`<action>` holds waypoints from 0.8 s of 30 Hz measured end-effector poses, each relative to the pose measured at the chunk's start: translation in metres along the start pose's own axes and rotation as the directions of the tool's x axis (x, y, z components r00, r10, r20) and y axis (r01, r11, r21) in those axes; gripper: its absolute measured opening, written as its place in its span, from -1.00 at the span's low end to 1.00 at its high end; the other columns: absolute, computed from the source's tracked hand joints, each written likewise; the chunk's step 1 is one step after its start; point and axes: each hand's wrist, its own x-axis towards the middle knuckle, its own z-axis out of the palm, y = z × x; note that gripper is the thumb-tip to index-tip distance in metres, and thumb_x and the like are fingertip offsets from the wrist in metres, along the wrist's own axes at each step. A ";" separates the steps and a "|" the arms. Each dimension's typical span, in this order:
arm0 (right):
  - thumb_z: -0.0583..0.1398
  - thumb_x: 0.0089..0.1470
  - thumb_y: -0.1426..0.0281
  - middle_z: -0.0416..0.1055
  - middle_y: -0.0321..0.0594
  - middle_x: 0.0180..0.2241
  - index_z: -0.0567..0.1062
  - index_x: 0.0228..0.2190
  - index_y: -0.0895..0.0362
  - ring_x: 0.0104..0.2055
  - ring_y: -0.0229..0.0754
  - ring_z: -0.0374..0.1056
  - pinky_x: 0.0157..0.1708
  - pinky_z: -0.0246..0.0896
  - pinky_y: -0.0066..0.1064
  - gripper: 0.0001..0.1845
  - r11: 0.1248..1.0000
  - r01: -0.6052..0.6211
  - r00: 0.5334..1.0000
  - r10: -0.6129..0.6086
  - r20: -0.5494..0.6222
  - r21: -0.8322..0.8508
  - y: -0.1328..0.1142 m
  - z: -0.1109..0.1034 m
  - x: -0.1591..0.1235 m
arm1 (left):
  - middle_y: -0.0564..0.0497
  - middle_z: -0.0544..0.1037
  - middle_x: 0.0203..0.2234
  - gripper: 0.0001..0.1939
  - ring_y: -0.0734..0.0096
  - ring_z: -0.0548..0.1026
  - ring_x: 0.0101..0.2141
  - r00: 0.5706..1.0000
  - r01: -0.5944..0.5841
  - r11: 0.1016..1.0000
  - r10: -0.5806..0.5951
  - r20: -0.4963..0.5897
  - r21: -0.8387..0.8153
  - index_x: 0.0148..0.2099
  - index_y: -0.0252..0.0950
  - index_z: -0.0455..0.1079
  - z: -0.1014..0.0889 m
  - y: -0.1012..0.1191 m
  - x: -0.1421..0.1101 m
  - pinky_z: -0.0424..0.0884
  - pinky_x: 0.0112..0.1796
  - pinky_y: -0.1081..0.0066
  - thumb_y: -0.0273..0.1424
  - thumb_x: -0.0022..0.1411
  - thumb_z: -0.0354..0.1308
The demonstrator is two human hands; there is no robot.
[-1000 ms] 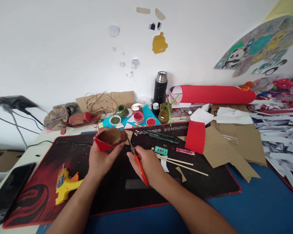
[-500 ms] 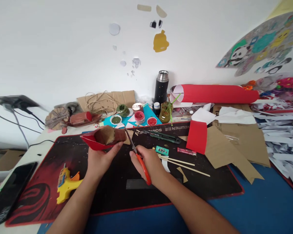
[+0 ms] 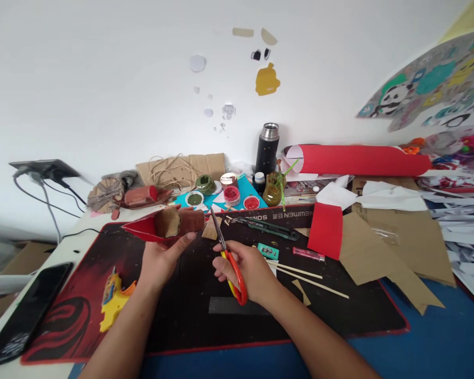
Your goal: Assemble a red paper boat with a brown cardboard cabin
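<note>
My left hand [image 3: 164, 260] is closed around a brown and red paper craft piece [image 3: 191, 221], a hollow tube with a pointed red flap on its left and bare cardboard showing inside. In my right hand [image 3: 248, 271] is a pair of scissors [image 3: 237, 276] with red and yellow handles. Its blades point up and away, just right of the tube's end, and look nearly closed. A small gap seems to part them from the tube. Below both hands lies a black and red desk mat [image 3: 189, 321].
A yellow glue gun [image 3: 112, 305] and a phone [image 3: 27, 310] lie left. Behind stand paint pots [image 3: 231, 195], a thermos [image 3: 267, 150] and a red paper roll [image 3: 363, 160]. A utility knife [image 3: 268, 227], wooden sticks [image 3: 312, 273], red paper [image 3: 325, 230] and cardboard [image 3: 365, 250] lie right.
The camera view has shifted, so the surroundings sit lower and further right. The craft piece has turned slightly in my left hand. The scissors have rotated, bringing their yellow handle into view.
</note>
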 end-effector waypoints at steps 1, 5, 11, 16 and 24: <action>0.43 0.17 0.01 0.53 -0.33 -0.46 0.59 -0.02 0.08 -0.38 -0.11 0.58 -0.36 0.46 -0.36 -0.50 1.000 0.002 1.000 -0.002 0.004 -0.010 0.000 0.000 0.000 | -0.23 0.74 -0.03 -0.27 -0.19 0.66 0.11 1.000 0.008 1.000 -0.008 0.016 -0.001 0.25 -0.22 0.49 0.000 0.001 0.000 0.48 0.24 -0.18 0.00 0.14 0.51; 0.48 0.13 0.02 0.48 -0.38 -0.47 0.62 0.02 0.05 -0.44 -0.20 0.45 -0.39 0.30 -0.41 -0.46 0.988 0.063 0.998 -0.062 0.012 -0.137 -0.003 -0.001 -0.003 | -0.23 0.72 0.02 -0.24 -0.16 0.63 0.16 0.999 -0.018 0.999 0.017 0.035 0.035 0.29 -0.21 0.47 0.000 0.008 0.000 0.48 0.25 -0.12 0.01 0.15 0.50; 0.38 0.22 -0.09 0.50 -0.31 -0.43 0.61 0.03 0.06 -0.55 -0.24 0.37 -0.51 0.20 -0.42 -0.43 0.983 0.013 1.000 -0.012 0.007 -0.181 -0.004 -0.004 -0.004 | -0.23 0.71 0.09 -0.28 -0.16 0.66 0.11 0.998 -0.046 0.988 0.038 0.053 0.148 0.22 -0.28 0.53 -0.007 0.014 0.004 0.51 0.22 -0.06 0.01 0.13 0.51; 0.33 0.26 -0.13 0.50 -0.30 -0.47 0.63 0.02 0.04 -0.55 -0.21 0.35 -0.49 0.17 -0.41 -0.44 0.926 0.078 0.993 -0.106 -0.055 -0.370 -0.003 -0.007 -0.004 | -0.24 0.74 0.02 -0.28 -0.20 0.66 0.09 0.999 -0.044 0.984 0.044 0.005 0.172 0.14 -0.30 0.58 -0.013 0.003 0.005 0.47 0.24 -0.10 -0.01 0.04 0.55; 0.33 0.29 -0.08 0.64 -0.21 -0.37 0.66 -0.03 0.05 -0.41 -0.14 0.49 -0.38 0.23 -0.39 -0.50 0.855 0.144 0.981 -0.191 -0.043 -0.499 -0.004 -0.008 -0.005 | -0.26 0.66 0.18 -0.31 -0.20 0.53 0.28 0.991 -0.113 0.984 0.102 0.084 0.137 0.21 -0.28 0.57 -0.012 0.004 0.006 0.37 0.33 -0.08 -0.04 0.14 0.52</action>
